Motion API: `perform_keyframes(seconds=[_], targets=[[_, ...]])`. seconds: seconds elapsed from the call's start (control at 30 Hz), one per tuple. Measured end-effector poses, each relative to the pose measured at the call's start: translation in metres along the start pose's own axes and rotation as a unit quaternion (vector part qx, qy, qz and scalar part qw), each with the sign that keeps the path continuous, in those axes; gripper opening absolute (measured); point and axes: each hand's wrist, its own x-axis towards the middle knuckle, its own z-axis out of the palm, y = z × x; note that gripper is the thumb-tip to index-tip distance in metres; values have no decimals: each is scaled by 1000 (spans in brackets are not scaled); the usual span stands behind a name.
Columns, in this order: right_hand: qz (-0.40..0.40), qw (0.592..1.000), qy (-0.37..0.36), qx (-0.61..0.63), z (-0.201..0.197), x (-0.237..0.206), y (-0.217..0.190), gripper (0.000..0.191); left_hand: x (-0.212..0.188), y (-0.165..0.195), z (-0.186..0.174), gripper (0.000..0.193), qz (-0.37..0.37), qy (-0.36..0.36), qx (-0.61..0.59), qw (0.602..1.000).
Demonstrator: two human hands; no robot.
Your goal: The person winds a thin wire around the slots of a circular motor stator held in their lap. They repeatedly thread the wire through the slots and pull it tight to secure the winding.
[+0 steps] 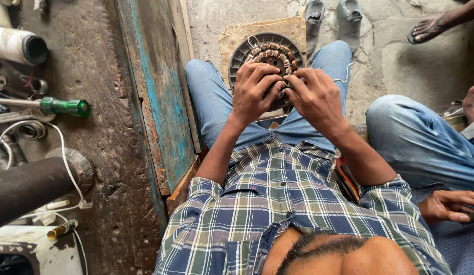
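Stator: a wound motor stator [267,56] is lying on a wooden board [237,38] between the person's knees.
Hands: the left hand [252,91] and right hand [316,97] are resting side by side on it.
Left: a screwdriver [59,107] is lying on the floor.
Right: another person's knee [400,117] is sitting alongside.

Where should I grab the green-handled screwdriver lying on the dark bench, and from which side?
Grip the green translucent handle, coming down from above. The green-handled screwdriver lies flat with its metal shaft pointing left among clutter, while the thick handle end lies on bare bench, giving fingers room. Both hands, left hand and right hand, are on the round wound stator.
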Motion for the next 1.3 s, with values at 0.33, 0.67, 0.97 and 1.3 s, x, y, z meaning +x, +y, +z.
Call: perform_keyframes(seconds=[0.33,0.67,0.97,1.3], targets=[[1,999,-34,9,-1,-1,5,14,2,1,-2,10,-3,-2,2,1000],[109,946,-16,306,26,-20,16,11,0,-1,2,10,-4,-1,5,1000],[113,937,60,324,48,-26,11,14,-1,1,0,11,-8,-3,5,1000],[122,850,-179,479,12,-18,33,61,0,0,3,12,-4,1,7,1000]])
